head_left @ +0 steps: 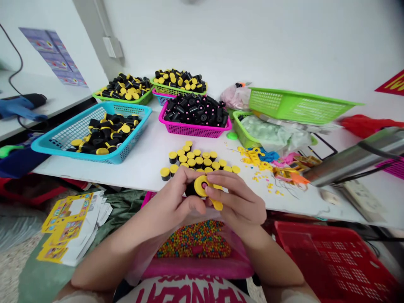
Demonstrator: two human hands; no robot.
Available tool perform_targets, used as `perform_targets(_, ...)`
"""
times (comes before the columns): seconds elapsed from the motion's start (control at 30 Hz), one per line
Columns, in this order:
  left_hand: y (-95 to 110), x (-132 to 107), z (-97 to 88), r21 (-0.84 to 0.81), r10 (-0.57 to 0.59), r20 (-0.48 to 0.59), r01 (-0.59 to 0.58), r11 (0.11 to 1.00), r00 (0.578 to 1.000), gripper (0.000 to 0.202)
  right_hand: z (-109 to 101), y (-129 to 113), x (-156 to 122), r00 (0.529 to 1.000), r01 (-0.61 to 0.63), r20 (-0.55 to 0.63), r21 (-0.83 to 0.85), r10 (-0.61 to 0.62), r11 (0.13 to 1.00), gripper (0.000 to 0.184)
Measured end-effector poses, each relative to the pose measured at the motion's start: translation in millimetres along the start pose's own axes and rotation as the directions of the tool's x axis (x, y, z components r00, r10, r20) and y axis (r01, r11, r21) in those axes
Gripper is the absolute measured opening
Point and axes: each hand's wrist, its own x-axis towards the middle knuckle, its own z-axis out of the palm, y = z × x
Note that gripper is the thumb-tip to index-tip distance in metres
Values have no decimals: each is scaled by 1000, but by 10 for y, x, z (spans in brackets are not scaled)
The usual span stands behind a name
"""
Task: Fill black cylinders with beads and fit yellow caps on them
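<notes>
Pink basin (195, 269) in the lap, many-coloured beads (195, 242) inside. Just above it, both hands meet over one black tube (190, 189): left hand (176, 198) grips its body, right hand (241, 195) has its fingers closed on the yellow cap (199, 183) at the end facing the wearer; a yellow tab (217, 205) hangs below. Red crate (331, 252) low to the right. Beyond the hands, on the white table (142, 173), yellow-capped tubes (190, 162) stand upright in a cluster; small yellow bits (252, 156) lie scattered to their right. Farther: blue basket (47, 145) of capped tubes, left; magenta basket (195, 129) of black tubes, centre. Farthest, against the wall, two green baskets (143, 100), heaped with black-and-yellow pieces.
</notes>
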Motion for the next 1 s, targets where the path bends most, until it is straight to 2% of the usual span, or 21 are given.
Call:
perform_targets(0.07,-99,-57,63,-56,58,-47,-61,997,997,34,-29,-16,-22,999,8,39,-47,-6,999,41)
perform_targets(0.13,-175,-92,147,-189,78,-110,-98,977,991,25,-30,-23,-54,998,19,62,-73,-15,997,40)
perform_targets(0.23,-229,-88,273,-411,17,-189,-95,907,982,12,39,-6,-117,996,61,66,-108,-54,992,37)
perform_targets(0.3,-223,-49,326,-561,-72,-192,-49,826,979,14,113,22,-149,994,105,57,-130,-98,986,37)
perform_targets(0.4,-179,34,348,-751,-273,-154,67,657,950,20,203,78,-167,990,106,102,-130,-93,986,41)
perform_targets(0.47,-157,81,343,-817,-375,-100,138,559,922,24,226,112,-171,986,81,157,-129,-61,988,45)
perform_targets(0.6,-180,96,353,-897,-460,27,224,380,888,25,231,131,-203,979,71,196,-101,-51,992,56)
perform_targets(0.7,-215,66,378,-918,-473,108,270,290,874,21,258,98,-250,981,71,189,-90,-53,993,62)
perform_targets(0.8,-226,49,394,-901,-471,176,334,277,865,22,281,65,-275,985,88,154,-81,-75,993,61)
perform_targets(0.87,-230,41,396,-890,-456,170,335,309,874,24,268,55,-259,990,65,131,-47,-58,997,58)
perform_targets(0.93,-241,17,385,-873,-437,81,275,402,896,26,231,55,-225,987,-51,155,40,44,998,53)
perform_targets(1.0,-257,-31,352,-807,-375,-36,194,558,926,34,196,58,-195,978,-174,145,187,148,967,41)
